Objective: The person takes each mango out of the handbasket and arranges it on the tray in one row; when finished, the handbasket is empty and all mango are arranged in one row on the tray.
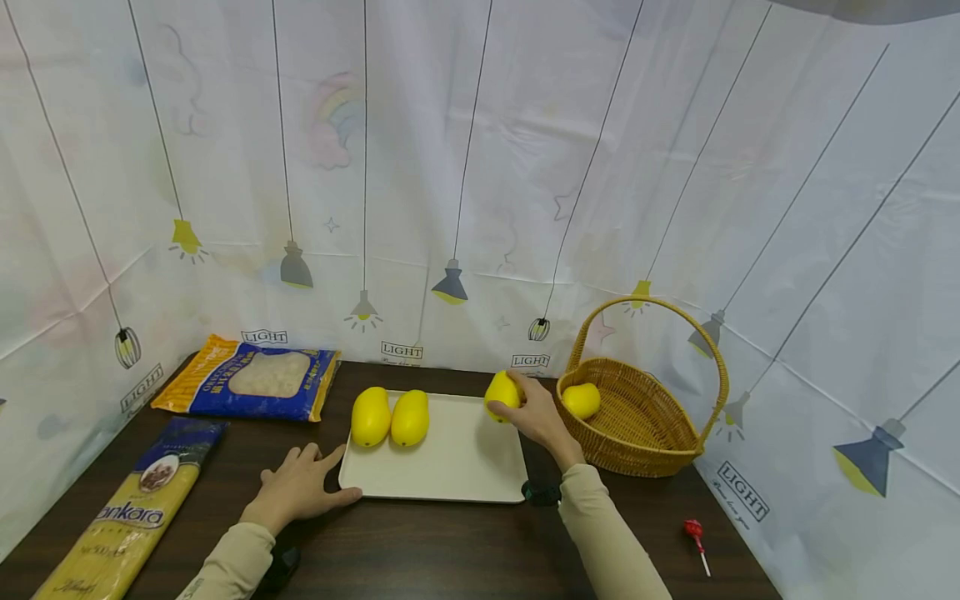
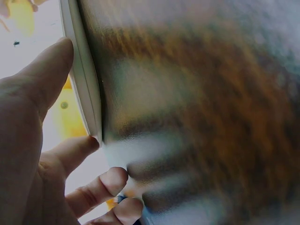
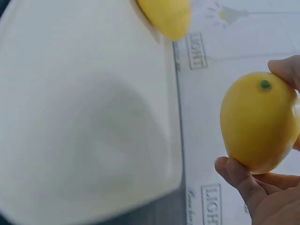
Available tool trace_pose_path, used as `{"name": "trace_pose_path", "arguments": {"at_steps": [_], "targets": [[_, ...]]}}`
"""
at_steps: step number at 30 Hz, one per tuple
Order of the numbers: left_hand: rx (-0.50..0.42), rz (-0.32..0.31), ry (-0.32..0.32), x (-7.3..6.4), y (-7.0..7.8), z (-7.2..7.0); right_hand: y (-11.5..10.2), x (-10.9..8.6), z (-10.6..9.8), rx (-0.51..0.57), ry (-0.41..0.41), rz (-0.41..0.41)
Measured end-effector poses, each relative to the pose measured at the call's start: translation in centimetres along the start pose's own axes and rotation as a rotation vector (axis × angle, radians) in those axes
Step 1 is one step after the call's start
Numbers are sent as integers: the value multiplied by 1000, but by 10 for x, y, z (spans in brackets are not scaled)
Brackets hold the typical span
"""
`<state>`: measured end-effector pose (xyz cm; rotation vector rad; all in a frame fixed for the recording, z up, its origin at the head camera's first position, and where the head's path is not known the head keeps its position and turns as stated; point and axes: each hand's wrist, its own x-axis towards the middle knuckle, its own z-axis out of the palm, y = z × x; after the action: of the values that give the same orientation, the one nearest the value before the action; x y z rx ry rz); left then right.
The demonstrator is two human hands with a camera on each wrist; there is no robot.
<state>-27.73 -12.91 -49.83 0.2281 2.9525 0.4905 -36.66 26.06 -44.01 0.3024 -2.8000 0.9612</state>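
"While you have the feed up, what's at the left?"

"I have a long yellow packet (image 1: 123, 533) lying aslant on the dark table (image 1: 420, 550), and behind it a blue-and-orange bag (image 1: 262, 379), flat near the curtain (image 1: 465, 167). Both sit off to the side, perhaps to leave the arms room."

"And the left hand (image 1: 300, 487)?"

"Spread and uncurled, gripping nothing. I see thumb and forefinger touching the rim by the near left corner of the white tray (image 1: 442, 471); I'd judge that contact steadies it."

"What's on the tray?"

"A plump yellow fruit (image 1: 371, 417) and a second fruit (image 1: 409, 417), side by side at the left end. Paired lengthwise like that, they probably sit neatly."

"The right hand (image 1: 542, 417)?"

"It pinches a third fruit (image 3: 258, 124) between thumb and fingers, by the tray's far right corner. Fingertips on its sides likely suit something smooth and rounded. How high it's held, I can't tell."

"Beyond that?"

"I get a wicker basket (image 1: 637, 460), just right of the tray and so within easy reach, I'd say, with a fourth fruit (image 1: 581, 402) inside at its left. Last, a red lollipop (image 1: 693, 529) lies well apart."
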Motion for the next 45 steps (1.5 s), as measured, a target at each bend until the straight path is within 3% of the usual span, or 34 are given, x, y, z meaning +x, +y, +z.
{"name": "trace_pose_path", "arguments": {"at_steps": [15, 28, 45], "targets": [[-2, -1, -5, -1, 1, -2, -19, 2, 55, 47, -109, 0], [1, -3, -2, -3, 4, -6, -30, 4, 73, 108, -186, -59], [2, -6, 5, -3, 3, -4, -24, 4, 80, 171, -233, -35]]}}
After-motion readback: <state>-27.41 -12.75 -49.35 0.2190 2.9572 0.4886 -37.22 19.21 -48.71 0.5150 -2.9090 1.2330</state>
